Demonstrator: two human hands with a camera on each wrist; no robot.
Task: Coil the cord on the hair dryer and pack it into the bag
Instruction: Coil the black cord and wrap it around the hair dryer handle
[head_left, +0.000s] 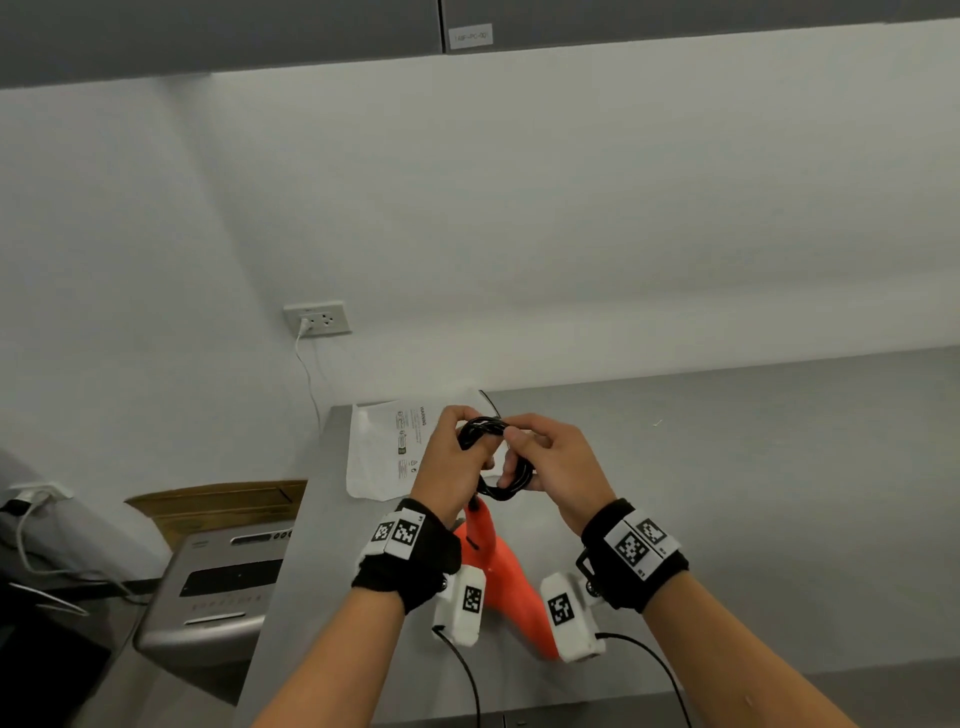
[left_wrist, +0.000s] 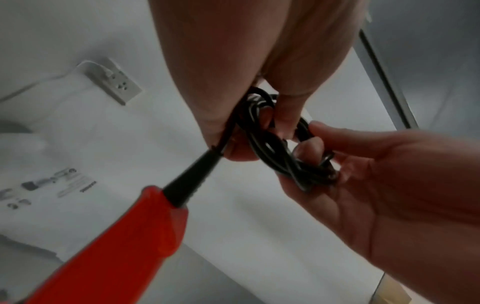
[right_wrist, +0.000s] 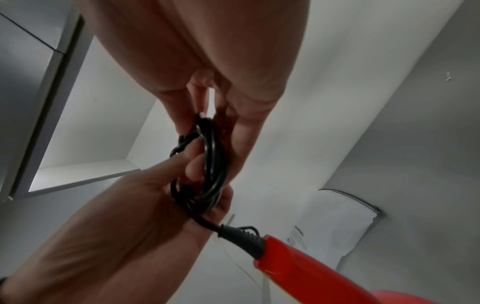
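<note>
- Step: coiling; left hand (head_left: 453, 457) and right hand (head_left: 550, 462) both grip black cord (head_left: 498, 467) bundle, above hair dryer (head_left: 498, 566).
- Next, likely: secure coil, pack into bag (head_left: 384, 452) behind dryer.

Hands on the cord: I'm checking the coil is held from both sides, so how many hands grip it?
2. The left hand holds the black cord coil on its left side; the right hand pinches its right side, above the orange hair dryer.
</note>
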